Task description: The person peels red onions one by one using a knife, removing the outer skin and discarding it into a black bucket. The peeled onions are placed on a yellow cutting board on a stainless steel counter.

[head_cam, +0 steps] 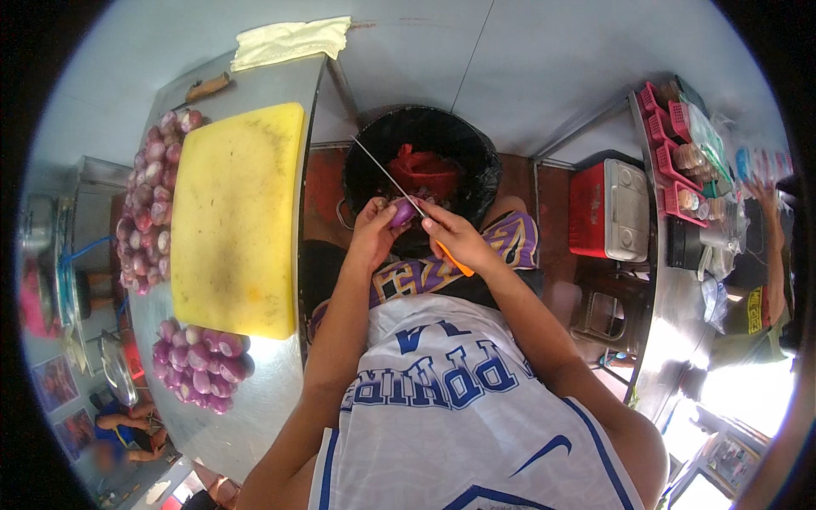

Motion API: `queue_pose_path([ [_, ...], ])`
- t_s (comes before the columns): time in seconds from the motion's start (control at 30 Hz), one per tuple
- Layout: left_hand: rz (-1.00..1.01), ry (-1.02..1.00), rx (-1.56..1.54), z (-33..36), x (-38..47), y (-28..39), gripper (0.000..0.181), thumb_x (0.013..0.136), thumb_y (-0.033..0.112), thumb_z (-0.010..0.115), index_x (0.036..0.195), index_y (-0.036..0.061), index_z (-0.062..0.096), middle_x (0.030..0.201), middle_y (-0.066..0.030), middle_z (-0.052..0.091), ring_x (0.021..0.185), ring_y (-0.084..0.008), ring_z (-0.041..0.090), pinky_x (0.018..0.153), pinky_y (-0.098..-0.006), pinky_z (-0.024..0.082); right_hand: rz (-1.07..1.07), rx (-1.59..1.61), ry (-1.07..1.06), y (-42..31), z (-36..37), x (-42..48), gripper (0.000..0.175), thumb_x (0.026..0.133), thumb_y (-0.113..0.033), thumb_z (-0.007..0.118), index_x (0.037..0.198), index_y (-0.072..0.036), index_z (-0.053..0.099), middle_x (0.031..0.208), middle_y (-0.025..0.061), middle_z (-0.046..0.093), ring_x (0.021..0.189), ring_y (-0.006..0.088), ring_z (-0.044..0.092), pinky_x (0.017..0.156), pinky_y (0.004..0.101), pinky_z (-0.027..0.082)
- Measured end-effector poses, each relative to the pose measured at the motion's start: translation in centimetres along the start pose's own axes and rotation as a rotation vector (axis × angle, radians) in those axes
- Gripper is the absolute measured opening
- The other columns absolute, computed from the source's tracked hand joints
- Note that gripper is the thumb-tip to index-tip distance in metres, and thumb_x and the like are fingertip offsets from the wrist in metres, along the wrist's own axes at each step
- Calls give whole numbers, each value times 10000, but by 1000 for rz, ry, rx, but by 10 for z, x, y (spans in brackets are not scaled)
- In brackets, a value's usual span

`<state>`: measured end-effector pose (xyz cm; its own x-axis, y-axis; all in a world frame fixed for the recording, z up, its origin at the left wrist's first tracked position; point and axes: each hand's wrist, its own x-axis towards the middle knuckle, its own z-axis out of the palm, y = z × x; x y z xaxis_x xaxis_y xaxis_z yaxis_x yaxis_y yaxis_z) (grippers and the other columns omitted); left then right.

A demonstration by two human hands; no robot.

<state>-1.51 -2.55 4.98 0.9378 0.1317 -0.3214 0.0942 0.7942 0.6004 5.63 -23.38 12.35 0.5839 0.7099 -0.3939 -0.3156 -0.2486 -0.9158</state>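
My left hand grips a purple-red onion above a black-lined bin. An orange-handled knife is in my right hand, its narrow blade pointing up and left across the onion. Blade and onion appear to touch, though fingers partly hide the contact. Inside the bin lies something red, with dark scraps around it. On the steel table to my left, a heap of onions lies beyond a yellow cutting board. A smaller pile of shiny purple onions sits nearer me.
A wooden-handled tool and a pale cloth lie at the table's far end. To my right stand a red cooler, a brown plastic stool and a counter with pink baskets. Other people are at both sides.
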Motion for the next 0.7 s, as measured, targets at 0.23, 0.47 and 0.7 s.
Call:
queue_pose_path([
  [0.23,48,84,72,1,3,-7,304,964,11,779,1026,137,509,1159,-76,695,1117,-221,699,1037,-427,571,36,47,9,11,1,3,590,1137,-407,562,1659,-156,449,697,14,555,557,94,534,458,271,443],
  [0.47,75,80,108,-7,5,-7,308,960,0,773,1043,136,509,1155,-75,693,1128,-239,705,1066,-420,565,20,129,45,10,-13,8,656,1145,-472,522,1678,-114,388,671,27,544,526,106,517,458,262,427],
  [0.7,80,12,79,-11,6,-7,249,996,73,754,1070,136,524,1207,-70,706,1178,-248,693,1108,-465,543,50,-211,51,-1,-23,13,734,1117,-479,576,1711,-133,319,667,51,589,516,126,574,484,307,475],
])
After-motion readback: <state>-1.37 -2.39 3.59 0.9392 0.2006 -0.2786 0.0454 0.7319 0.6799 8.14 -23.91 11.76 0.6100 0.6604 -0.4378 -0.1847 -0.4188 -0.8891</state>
